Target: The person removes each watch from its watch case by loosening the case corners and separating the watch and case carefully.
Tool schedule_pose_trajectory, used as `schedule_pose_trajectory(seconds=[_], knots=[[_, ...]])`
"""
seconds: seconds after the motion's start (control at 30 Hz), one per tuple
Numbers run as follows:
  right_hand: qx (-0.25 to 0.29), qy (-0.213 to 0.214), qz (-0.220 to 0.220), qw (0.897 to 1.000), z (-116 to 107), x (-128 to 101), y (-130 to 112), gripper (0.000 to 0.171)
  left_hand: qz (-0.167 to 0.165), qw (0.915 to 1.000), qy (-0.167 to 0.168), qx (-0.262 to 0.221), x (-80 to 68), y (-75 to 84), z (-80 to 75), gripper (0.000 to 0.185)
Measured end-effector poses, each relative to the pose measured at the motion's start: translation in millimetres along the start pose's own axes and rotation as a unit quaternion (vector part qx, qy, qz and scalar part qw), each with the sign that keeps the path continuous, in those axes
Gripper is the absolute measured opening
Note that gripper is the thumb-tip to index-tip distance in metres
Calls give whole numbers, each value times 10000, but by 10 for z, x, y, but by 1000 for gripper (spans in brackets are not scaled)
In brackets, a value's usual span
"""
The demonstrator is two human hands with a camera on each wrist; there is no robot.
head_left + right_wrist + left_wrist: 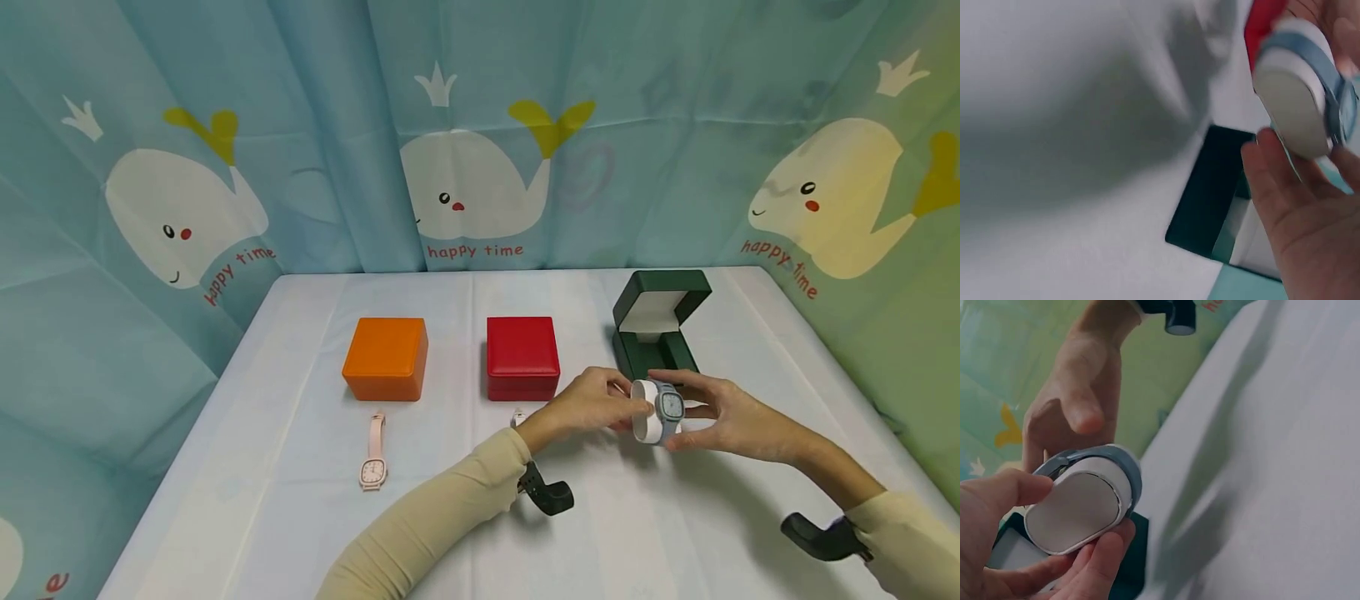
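Note:
A grey-blue watch (669, 407) is wrapped round a white oval cushion (645, 421), and both hands hold it just above the table. My left hand (617, 404) pinches the cushion (1079, 506) between thumb and fingers. My right hand (693, 412) grips the watch side, its fingers curled round the strap (1313, 59). Right behind the hands stands a dark green box (660, 329) with its lid up and a white lining. Its dark base (1210, 187) shows below the cushion in the right wrist view.
A shut red box (522, 358) and a shut orange box (386, 358) stand in a row left of the green one. A pink watch (373, 454) lies flat before the orange box. A white watch (517, 417) peeks out behind my left wrist. Curtains enclose the table.

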State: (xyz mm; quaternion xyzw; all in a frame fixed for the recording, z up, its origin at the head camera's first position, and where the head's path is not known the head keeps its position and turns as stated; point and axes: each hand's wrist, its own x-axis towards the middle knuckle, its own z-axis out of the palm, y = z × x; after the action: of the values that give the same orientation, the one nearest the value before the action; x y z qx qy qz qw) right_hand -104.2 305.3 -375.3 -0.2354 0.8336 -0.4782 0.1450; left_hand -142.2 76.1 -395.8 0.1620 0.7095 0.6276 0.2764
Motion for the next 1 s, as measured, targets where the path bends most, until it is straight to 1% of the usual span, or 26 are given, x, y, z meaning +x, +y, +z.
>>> schedule_pose_trajectory(seconds=[0.07,0.17,0.3,0.53,0.73,0.87,1.0], knots=[[-240,125,-120,9996,48,3,1,86,-71,9999,25,-90,-6,6,7,18],[-536,301,-270,9977,106,0,18,87,-175,9997,38,-174,-7,4,17,18],[-670,429,-381,9961,139,-13,35,84,-241,9993,-3,-272,-3,-10,17,17],[-529,326,-438,9971,129,-27,39,81,-364,9982,-86,-469,-4,-32,28,15],[-468,244,-579,9969,113,-28,38,80,-361,9979,-191,-502,-5,-53,33,15],[-653,408,-489,9958,128,-31,42,79,-377,9982,-225,-412,-11,-55,13,15],[-805,571,-295,9947,152,-40,45,80,-432,9977,-182,-487,-10,-60,13,13]])
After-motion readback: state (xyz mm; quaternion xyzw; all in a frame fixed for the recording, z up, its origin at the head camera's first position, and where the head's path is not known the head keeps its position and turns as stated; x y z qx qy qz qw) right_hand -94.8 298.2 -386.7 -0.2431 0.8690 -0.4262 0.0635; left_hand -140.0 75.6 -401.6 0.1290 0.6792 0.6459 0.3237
